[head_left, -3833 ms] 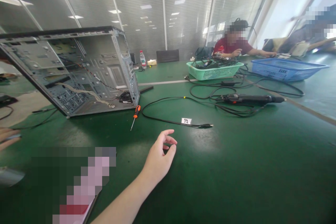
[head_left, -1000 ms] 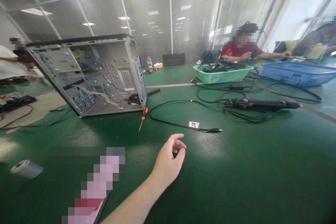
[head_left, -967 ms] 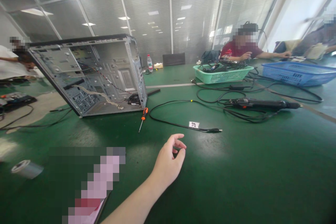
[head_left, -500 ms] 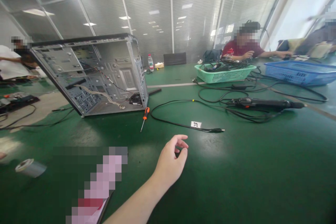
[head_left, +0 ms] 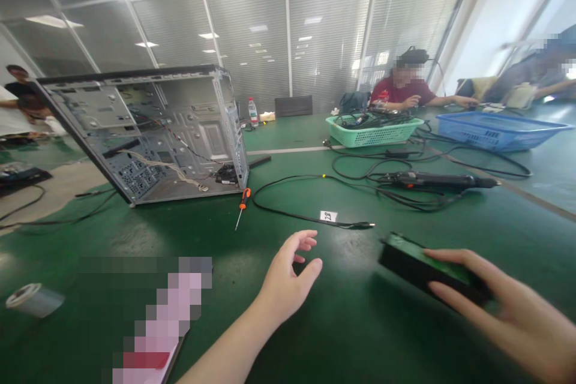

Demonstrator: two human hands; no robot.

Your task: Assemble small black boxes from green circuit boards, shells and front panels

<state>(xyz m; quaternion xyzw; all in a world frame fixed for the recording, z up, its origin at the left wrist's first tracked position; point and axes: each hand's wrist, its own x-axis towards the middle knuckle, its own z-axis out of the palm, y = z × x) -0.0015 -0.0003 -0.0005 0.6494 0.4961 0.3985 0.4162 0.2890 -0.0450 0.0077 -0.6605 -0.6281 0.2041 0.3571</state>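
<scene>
My right hand (head_left: 513, 306) holds a black rectangular box (head_left: 405, 261) by its near end, thumb and fingers on opposite sides. The box has a greenish top, is tilted slightly, and its exact kind is unclear. My left hand (head_left: 285, 282) is over the green table (head_left: 342, 342), fingers loosely curved and apart, nothing in them. Beyond it lie a black cable (head_left: 292, 214) with a white numbered tag (head_left: 328, 216) and an orange-and-black screwdriver (head_left: 243, 201). An open computer case (head_left: 198, 132) stands behind the screwdriver, some wires inside.
A black power screwdriver (head_left: 441, 181) lies among cords at the right. Behind it are a green basket (head_left: 378, 134) full of cables and a blue basket (head_left: 495, 132). A roll (head_left: 38, 300) rests at the left. A person in a red shirt (head_left: 389, 92) sits across.
My right hand has come into view from the right, holding the black box. My left hand stays nearly in place, its thumb and fingers a little wider apart. The view has shifted slightly right.
</scene>
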